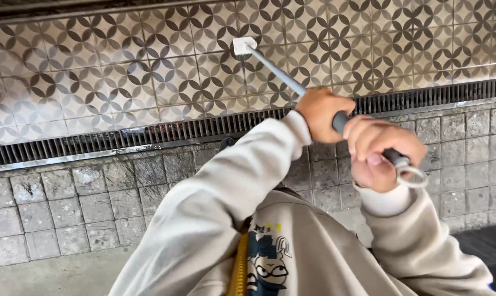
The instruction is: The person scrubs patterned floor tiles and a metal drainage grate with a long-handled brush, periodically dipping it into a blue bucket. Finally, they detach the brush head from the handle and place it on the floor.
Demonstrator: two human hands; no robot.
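Note:
Both of my hands hold a long-handled scrub brush (275, 68). My left hand (320, 114) grips the dark handle further up the pole. My right hand (380, 152) is closed around the handle's end, beside a pale hanging loop (413, 176). The grey pole runs up and to the left to a small white brush head (243, 46), which rests against patterned tiles (122, 71) with a dark-and-light petal design. My beige sleeves and sweatshirt front with a cartoon print (267, 260) fill the bottom of the view.
A long dark metal drain grate (122, 137) runs across the view between the patterned tiles and a band of grey square stone tiles (83, 203). A plain concrete strip (50, 277) lies at the lower left. A dark surface (486, 241) shows at the lower right.

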